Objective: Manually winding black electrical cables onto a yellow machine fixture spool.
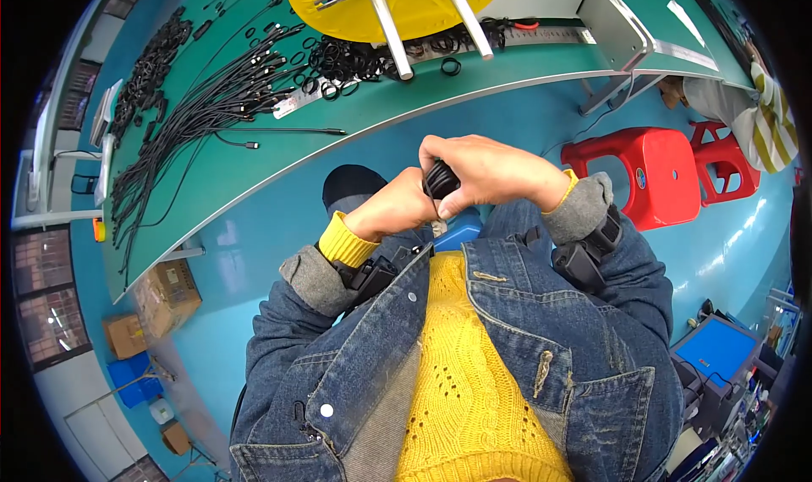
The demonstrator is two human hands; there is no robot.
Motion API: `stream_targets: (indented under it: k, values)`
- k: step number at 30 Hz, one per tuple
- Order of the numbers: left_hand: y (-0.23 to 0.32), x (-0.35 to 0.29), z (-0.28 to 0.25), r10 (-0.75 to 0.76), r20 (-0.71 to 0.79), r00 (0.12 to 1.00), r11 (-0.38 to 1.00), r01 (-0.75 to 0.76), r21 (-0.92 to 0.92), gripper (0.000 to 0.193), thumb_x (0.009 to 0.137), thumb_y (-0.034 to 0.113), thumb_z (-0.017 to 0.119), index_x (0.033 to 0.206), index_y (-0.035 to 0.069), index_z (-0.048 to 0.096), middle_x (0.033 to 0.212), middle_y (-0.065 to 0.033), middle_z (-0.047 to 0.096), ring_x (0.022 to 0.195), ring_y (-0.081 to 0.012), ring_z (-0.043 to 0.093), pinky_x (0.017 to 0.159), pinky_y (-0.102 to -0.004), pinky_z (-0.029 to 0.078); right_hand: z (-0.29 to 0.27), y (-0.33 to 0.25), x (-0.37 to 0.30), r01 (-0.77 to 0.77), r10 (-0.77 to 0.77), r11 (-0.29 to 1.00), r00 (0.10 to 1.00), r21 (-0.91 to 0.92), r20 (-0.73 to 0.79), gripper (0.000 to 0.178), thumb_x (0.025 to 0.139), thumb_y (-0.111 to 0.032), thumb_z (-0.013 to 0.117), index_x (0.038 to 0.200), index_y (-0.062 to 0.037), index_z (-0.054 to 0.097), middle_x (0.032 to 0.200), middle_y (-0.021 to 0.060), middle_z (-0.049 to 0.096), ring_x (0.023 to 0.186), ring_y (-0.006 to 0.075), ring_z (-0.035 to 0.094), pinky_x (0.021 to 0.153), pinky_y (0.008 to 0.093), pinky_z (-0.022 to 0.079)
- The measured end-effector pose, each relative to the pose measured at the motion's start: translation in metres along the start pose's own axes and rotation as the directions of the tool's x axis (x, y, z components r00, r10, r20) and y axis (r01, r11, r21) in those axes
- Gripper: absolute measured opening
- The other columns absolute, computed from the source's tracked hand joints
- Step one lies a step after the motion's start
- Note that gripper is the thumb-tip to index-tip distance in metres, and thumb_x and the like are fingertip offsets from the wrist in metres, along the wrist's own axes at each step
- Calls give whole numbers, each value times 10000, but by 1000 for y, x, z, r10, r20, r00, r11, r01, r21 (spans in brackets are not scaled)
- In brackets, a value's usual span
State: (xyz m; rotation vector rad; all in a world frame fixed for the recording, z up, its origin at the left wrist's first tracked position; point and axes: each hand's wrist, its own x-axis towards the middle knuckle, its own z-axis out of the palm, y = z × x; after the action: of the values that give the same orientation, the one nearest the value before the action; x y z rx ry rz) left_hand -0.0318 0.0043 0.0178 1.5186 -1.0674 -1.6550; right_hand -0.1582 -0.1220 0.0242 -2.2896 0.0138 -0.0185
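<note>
Above your lap, off the green workbench (397, 114) | you are gripping a coiled black cable bundle (440, 178): right hand (495, 171) clamping it, left hand (397, 207) pinching beneath | keep loops even and tight, I judge.

A long green table (474, 80) curves across the view. On it, toward its left end, lies a spread of black cables (203, 101); black rings (355, 59) sit beside a yellow round stand (397, 4). Two red plastic stools (651, 173) stand on the blue floor (245, 254) off the table's right end, cardboard boxes (165, 292) below its left end.
</note>
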Motion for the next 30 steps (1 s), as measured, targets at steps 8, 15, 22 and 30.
stream_targets:
  k: [8,15,22,30]
  values:
    - [-6,-14,-12,154,-77,985,857,-172,-486,483,649,17,700,1091,38,507,697,23,474,561,-49,449,457,-190,353,29,23,-22,-103,534,30,842,994,71,206,806,-171,577,938,-18,538,676,74,579,564,107,551,420,220,397]
    - [-22,-3,-10,209,-122,970,965,-225,-135,450,646,38,734,1052,38,537,741,18,527,560,-73,484,488,-210,395,17,-2,7,-191,303,932,877,308,-372,264,850,-281,548,874,-19,530,585,130,566,486,255,564,426,332,431]
    - [-46,11,4,545,-356,759,824,-408,392,202,704,109,704,856,28,600,703,-23,585,587,-108,535,516,-228,420,40,-28,26,-255,136,940,890,-226,-436,370,822,-371,574,792,-4,530,619,215,565,587,379,576,505,426,450]
    - [-48,-27,-28,-384,124,915,894,402,-199,111,824,166,600,798,78,537,607,18,503,475,-54,448,396,-175,327,72,16,13,-416,455,866,886,278,-93,406,823,-388,569,774,15,559,639,191,584,614,291,604,541,378,449]
